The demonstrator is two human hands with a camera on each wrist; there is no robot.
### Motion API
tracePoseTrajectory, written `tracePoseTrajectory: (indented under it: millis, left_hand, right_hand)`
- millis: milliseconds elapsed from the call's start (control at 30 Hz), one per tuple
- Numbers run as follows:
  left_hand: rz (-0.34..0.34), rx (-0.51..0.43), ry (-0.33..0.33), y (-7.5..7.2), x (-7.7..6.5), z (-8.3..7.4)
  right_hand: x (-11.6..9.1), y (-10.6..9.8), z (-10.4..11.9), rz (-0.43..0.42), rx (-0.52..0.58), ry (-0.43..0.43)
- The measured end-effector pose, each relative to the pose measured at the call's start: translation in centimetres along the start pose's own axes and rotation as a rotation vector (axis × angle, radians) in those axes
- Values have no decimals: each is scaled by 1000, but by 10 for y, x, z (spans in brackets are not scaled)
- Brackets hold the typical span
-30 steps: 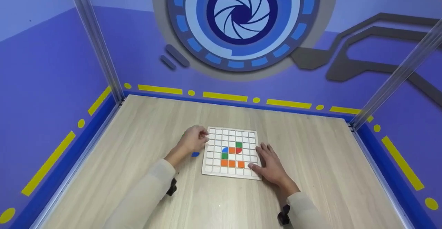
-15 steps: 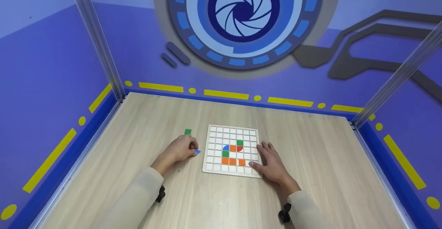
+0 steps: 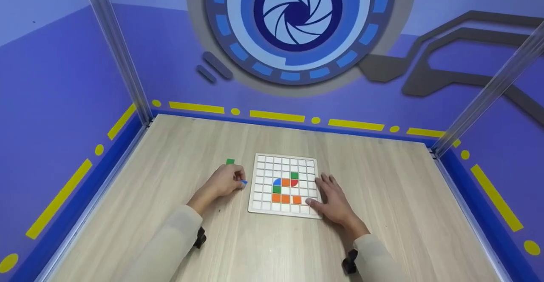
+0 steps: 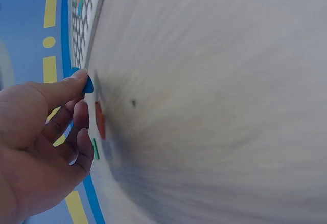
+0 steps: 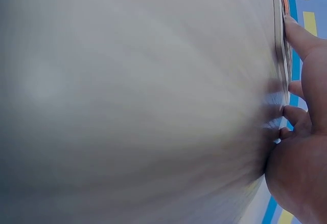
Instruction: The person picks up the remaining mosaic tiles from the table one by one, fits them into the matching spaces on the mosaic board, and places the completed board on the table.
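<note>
Between the thumb and a finger, my left hand pinches a small blue tile, held left of the square grid board. The board has white cells, and several coloured tiles form a bent line on it: green, red, orange and blue. One orange tile at the lower right sits slightly apart from its neighbours. My right hand rests at the board's right edge with fingers spread, its thumb over a lower right cell. A loose green tile lies just beyond my left hand.
Under my left hand, an orange-red tile shows on the table in the left wrist view; the hand hides it from the head view. Blue walls with yellow markings enclose the wooden table at the back and sides.
My left hand moved from the board's left edge back to the left, uncovering the green tile, and picked up the blue tile from the table. The right hand has stayed in place.
</note>
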State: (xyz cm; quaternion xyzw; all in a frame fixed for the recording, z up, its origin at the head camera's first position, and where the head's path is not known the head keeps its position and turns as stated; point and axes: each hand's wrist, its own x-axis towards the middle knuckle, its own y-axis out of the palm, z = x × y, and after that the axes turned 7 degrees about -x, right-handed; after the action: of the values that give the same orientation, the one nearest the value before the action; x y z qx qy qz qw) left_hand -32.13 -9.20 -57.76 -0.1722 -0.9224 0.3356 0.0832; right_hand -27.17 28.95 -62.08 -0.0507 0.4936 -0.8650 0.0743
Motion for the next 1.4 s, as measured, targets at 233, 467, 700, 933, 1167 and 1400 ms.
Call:
tracePoseTrajectory:
  millis: [233,467,700,933,1167,1400]
  left_hand:
    - [4,-88,-3,8,20,-21]
    - [2,-163,14,24,46,-34]
    - [-40,-230,12,44,66,-46]
    - [-50,-294,-18,65,88,-60]
    - [-72,-254,-18,89,103,-67]
    - [-136,-184,-48,104,110,-70]
  right_hand:
    - [0,0,-2,-7,12,5]
    - [1,0,0,-14,7,-1]
    - [-1,2,-1,-8,7,11]
    - [0,1,0,-6,18,10]
    - [-3,3,0,-13,20,-1]
    - [-1,1,0,-19,-1,2]
